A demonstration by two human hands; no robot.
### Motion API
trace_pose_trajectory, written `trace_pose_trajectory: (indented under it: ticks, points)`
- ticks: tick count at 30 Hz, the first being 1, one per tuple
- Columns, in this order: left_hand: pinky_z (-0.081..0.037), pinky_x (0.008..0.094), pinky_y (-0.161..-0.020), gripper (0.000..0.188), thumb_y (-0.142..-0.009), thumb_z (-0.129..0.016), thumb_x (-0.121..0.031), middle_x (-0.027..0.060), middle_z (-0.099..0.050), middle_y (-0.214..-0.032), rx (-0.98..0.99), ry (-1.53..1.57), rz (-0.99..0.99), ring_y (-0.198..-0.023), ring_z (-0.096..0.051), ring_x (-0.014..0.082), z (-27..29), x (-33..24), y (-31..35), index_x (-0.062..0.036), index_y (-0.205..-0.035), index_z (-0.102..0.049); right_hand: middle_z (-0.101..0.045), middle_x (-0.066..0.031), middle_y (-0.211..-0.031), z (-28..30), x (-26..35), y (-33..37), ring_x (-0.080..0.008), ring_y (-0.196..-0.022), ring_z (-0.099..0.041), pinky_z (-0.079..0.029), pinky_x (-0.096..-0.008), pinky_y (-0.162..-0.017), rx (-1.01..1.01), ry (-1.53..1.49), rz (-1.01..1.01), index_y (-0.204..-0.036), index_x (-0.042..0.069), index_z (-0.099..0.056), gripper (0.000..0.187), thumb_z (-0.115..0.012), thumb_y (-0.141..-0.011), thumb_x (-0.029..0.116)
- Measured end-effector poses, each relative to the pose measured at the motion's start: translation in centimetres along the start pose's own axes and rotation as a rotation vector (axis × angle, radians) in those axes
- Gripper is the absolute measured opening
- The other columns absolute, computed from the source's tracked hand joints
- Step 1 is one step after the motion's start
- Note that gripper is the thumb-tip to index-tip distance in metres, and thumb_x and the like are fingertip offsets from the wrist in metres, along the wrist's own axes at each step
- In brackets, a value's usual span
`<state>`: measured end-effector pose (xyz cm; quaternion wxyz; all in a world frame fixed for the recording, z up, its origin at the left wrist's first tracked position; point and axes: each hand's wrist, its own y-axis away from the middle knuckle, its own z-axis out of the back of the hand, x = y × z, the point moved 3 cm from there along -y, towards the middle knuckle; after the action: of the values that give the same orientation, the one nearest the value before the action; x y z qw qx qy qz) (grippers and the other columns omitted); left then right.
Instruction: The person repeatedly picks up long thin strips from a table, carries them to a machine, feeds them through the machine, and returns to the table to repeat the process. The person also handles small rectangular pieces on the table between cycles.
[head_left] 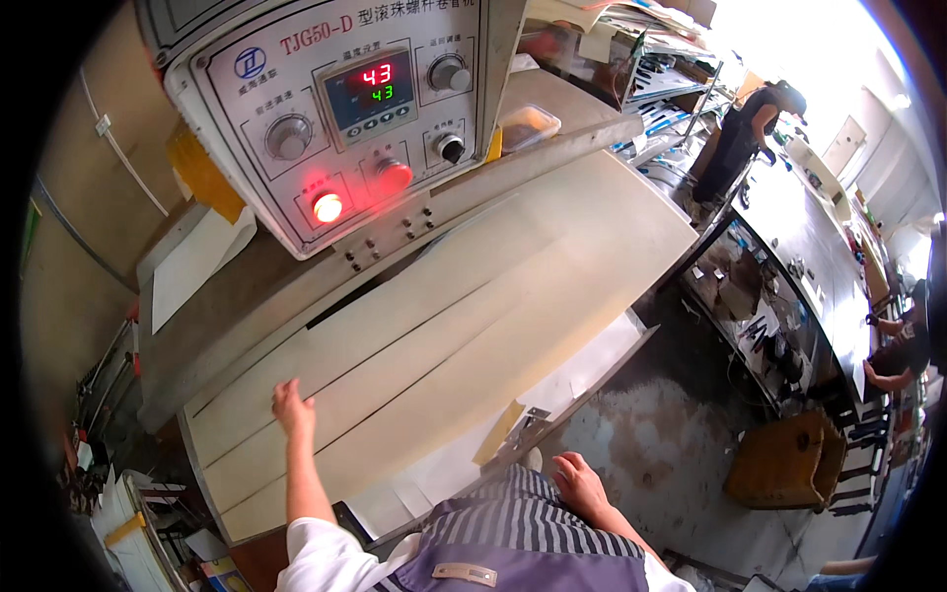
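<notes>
My left hand (294,408) is over the left part of a long cream-coloured board (552,286), close to one of the thin dark lines that run along it. I cannot tell whether these are rods or grooves. Its thumb stands apart from the bent fingers, and nothing shows in its grip. My right hand (580,485) hangs at the right side of my striped apron (523,518), fingers loosely bent and apart, nothing visible in it.
Beyond the board stands a control box (340,128) with knobs, a lit display and red lamps. A white ledge (395,503) runs along the board's near edge. A brown bin (789,464) sits on the floor at right. A person (740,138) works at a long bench (789,227).
</notes>
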<state>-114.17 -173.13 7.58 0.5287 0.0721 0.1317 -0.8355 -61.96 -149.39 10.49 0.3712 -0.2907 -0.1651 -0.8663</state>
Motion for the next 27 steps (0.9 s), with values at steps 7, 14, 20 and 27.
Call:
trace_pose_trajectory:
  ticks: [7,14,20,27]
  points:
    - [-0.040,0.0406,-0.098,0.021,-0.075,-0.076,-0.008,0.0073,-0.053,-0.111,0.256,0.005,-0.080,-0.113,-0.047,0.0294,2.0,6.5,0.4,-0.0121,-0.088,-0.060,-0.061,-0.0162,-0.119,1.4,0.8,-10.4,-0.0356,-0.101,-0.063,-0.054,-0.0423,-0.085,0.174,0.006,0.313,-0.119,0.005,-0.059,0.031,-0.060,-0.089,0.014]
    - [-0.050,0.0318,-0.054,0.002,-0.087,-0.062,-0.004,0.0064,-0.065,-0.065,0.086,0.528,-0.244,-0.056,-0.064,0.0197,12.8,-11.0,6.2,-0.0041,-0.089,-0.062,-0.062,-0.0154,-0.121,0.7,2.4,-17.8,-0.0336,-0.114,-0.058,-0.048,-0.0424,-0.097,0.201,0.131,0.670,-0.130,0.005,-0.056,0.042,-0.058,-0.089,0.015]
    - [-0.046,0.0240,-0.051,0.011,-0.089,-0.062,0.001,0.0070,-0.067,-0.069,0.063,0.745,-0.347,-0.056,-0.061,0.0122,23.6,-20.8,11.0,-0.0012,-0.094,-0.071,-0.052,-0.0246,-0.133,13.9,12.4,-33.5,-0.0410,-0.126,-0.047,-0.036,-0.0499,-0.109,-0.425,-0.014,0.750,-0.142,0.001,-0.042,0.060,-0.050,-0.083,-0.005]
    - [-0.041,0.0201,-0.044,0.009,-0.091,-0.063,0.000,0.0089,-0.067,-0.071,0.080,1.232,-0.381,-0.052,-0.055,0.0084,26.5,-23.7,13.0,0.0018,-0.096,-0.070,-0.045,-0.0100,-0.149,26.6,22.9,-42.2,-0.0314,-0.145,-0.029,-0.018,-0.0474,-0.119,-0.692,0.376,0.846,-0.153,0.005,-0.022,0.076,-0.043,-0.080,-0.009]
